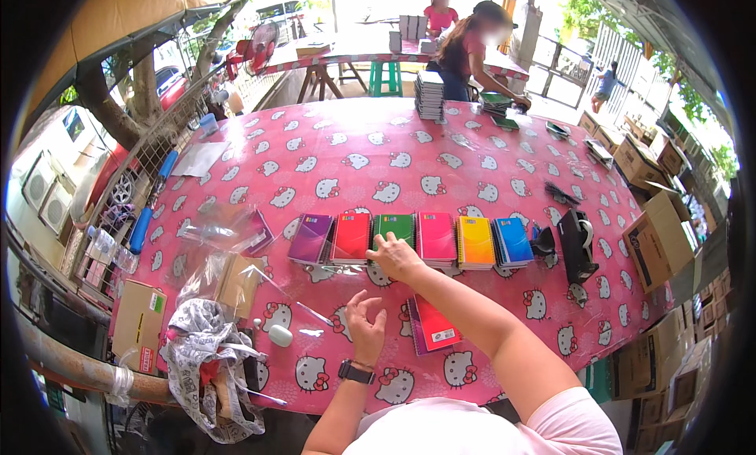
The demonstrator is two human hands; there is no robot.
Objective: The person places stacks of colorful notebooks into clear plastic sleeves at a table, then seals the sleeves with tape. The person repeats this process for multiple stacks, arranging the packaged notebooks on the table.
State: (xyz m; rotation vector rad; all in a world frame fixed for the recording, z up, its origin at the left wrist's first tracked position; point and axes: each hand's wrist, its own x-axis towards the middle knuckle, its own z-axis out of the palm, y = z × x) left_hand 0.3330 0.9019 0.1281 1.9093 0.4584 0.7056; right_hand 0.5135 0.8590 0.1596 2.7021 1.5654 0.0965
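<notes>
A row of spiral notebook stacks runs across the table: purple (309, 239), red (351, 237), green (399, 226), pink (435, 238), yellow (475, 243) and blue (515, 242). My right hand (398, 260) reaches to the green stack, its fingertips on the cover and thumb at the near left edge, gripping the green notebook. Nearer to me, my left hand (365, 323) hovers with fingers apart and loosely bent, holding nothing. Right of it lies a red notebook (435, 323), back cover up, on a purple one (421, 347).
Left are clear plastic bags (206, 258), a patterned cloth bag (206, 360), an earbud case (279, 335) and a cardboard box (138, 323). A black tape dispenser (577, 246) stands right. Across the table, a co-worker (465, 57) handles dark notebooks (496, 102).
</notes>
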